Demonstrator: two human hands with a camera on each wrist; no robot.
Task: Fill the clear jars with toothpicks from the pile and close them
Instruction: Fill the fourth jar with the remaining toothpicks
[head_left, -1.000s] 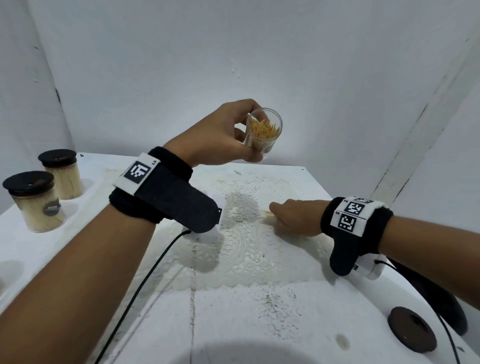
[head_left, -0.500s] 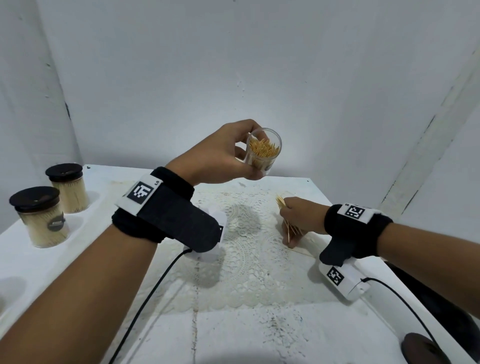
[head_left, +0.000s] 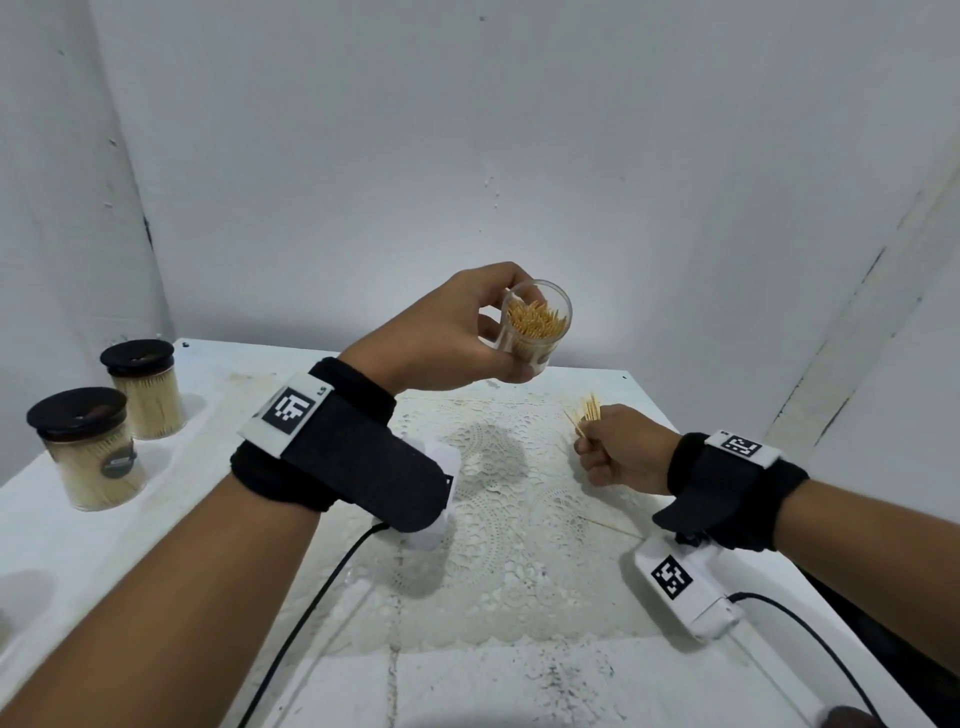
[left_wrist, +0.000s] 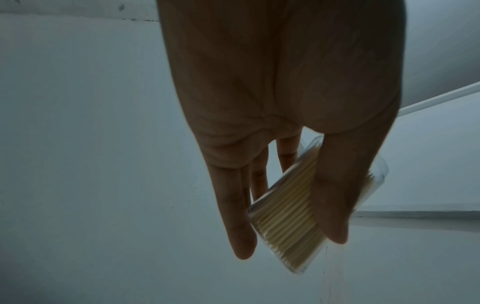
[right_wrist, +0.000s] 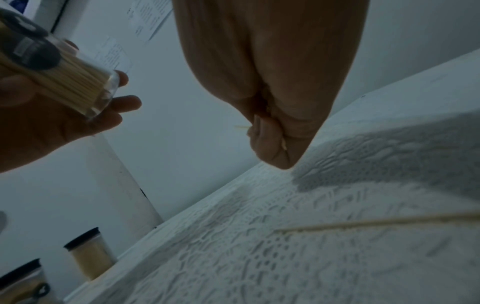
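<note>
Clear round plastic jar (head_left: 535, 327), toothpick-filled, sits gripped in my left hand (head_left: 441, 338) above the lace mat (head_left: 498, 499). My right hand (head_left: 623, 457) pinches a thin wooden toothpick bundle (head_left: 589, 413).

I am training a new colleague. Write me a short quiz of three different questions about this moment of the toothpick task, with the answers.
1. True or false: the open jar in the left hand stands on the table.
2. What does the right hand grip? A) a black lid B) a bundle of toothpicks C) nothing
3. Fill in: the number of closed jars at the table's left edge is ____.

Key
1. False; it is held in the air, tilted.
2. B
3. Two; both carry black lids.
</note>
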